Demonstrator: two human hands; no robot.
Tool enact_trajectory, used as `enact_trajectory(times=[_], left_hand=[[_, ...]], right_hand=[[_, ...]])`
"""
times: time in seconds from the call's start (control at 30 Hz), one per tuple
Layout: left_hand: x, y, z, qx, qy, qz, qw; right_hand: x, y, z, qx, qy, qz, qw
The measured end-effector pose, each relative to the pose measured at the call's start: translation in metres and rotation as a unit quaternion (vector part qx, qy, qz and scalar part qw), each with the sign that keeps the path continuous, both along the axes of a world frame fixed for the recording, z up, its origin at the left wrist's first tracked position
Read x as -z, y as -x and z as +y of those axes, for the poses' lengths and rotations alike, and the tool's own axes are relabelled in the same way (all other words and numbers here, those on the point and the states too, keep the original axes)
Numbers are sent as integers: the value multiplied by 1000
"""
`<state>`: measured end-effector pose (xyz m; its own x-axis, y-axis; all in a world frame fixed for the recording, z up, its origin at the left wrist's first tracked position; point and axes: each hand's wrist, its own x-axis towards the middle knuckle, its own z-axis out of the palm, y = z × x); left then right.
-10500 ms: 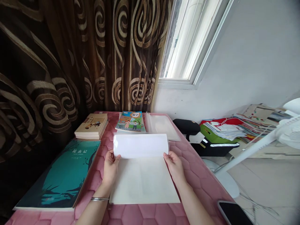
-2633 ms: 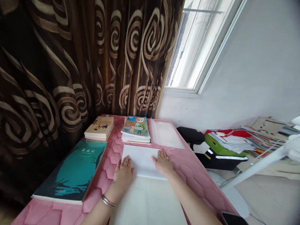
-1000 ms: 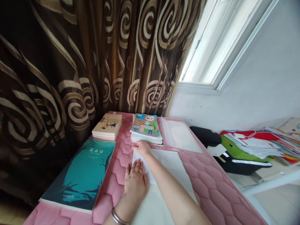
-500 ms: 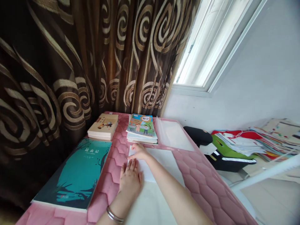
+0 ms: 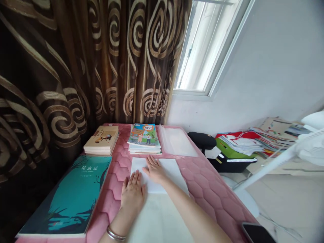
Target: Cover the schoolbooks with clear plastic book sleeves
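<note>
A large white sheet lies on the pink quilted table top, its far part folded over into a white flap. My left hand, a bangle on its wrist, lies flat with fingers stretched out on the flap's near left edge. My right hand rests flat on the flap a little further away, fingers spread toward its far left corner. Neither hand holds anything.
A teal book lies at the left. Behind it stand a beige book stack, a colourful textbook stack and clear plastic sleeves. A phone lies at the near right corner. A brown curtain hangs behind.
My right hand has slid back from the flap's far left corner toward me and now lies flat. The left hand stays pressed on the sheet. The camera has turned right.
</note>
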<state>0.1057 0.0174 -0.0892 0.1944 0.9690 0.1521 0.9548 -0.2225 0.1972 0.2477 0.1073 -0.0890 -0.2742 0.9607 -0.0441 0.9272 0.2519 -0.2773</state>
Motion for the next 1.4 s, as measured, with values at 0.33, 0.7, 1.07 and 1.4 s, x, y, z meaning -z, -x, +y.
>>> enact_trajectory(times=[0.33,0.7,1.07,1.4], left_hand=[[5,2,2,6,-43,28,999],[-13,-41,4,-25,39,146,988],[-1,-160,11,135,48,9,990],[-4,-152,7,145,40,-26,988]], right_hand=[[-2,-110,-27,137,37,-56,988],[3,-117,-37,125,10,-49,991],[3,-159,-26,106,-41,22,993],[6,-166,-4,202,-91,59,973]])
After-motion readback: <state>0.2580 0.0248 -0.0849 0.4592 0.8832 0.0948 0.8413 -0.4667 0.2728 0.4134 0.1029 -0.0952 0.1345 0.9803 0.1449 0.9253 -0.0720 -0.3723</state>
